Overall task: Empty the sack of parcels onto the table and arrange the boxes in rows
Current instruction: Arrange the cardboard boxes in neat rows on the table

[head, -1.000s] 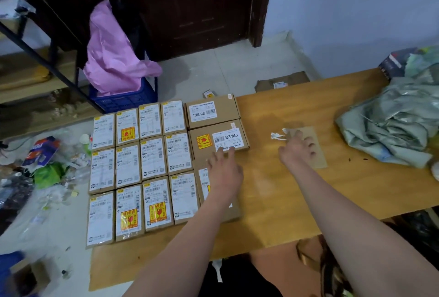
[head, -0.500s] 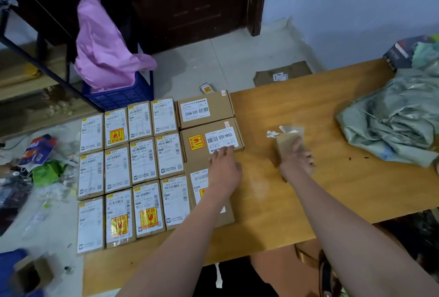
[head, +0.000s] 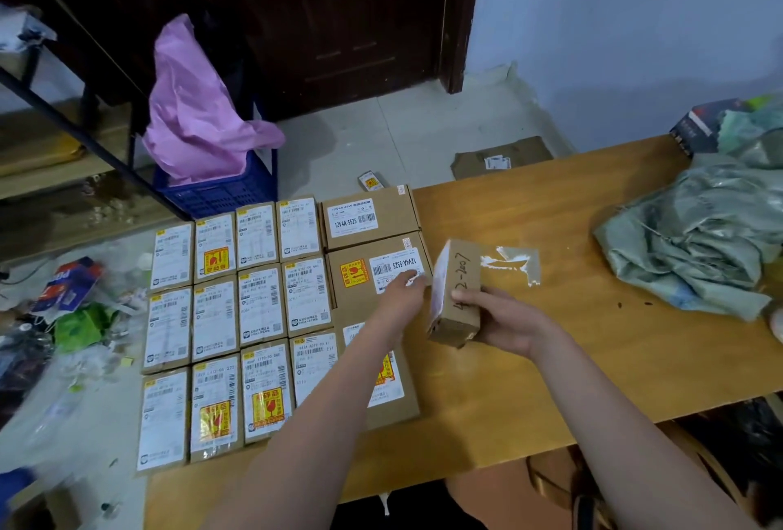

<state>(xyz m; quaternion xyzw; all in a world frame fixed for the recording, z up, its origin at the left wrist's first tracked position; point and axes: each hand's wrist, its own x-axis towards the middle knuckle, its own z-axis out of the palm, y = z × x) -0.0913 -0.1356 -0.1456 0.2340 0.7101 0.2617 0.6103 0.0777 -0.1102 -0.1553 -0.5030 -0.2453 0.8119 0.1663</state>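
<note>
Cardboard box [head: 455, 296] stands tilted above the desk [head: 551, 360], gripped by the right hand [head: 504, 319]; the left hand [head: 400, 296], fingers relaxed, touches labelled boxes [head: 373, 271] just beside it.

A pale blue wall [head: 614, 12] meets a dark wooden door [head: 339, 20] at the back. The floor [head: 423, 126] is light grey, with a flattened cardboard piece [head: 504, 157] lying on it. At left — a blue plastic crate [head: 220, 186] stuffed with pink plastic [head: 195, 110], dark metal shelving [head: 63, 114], and scattered litter [head: 63, 309]. The wooden surface [head: 593, 360] fills the right foreground.
</note>
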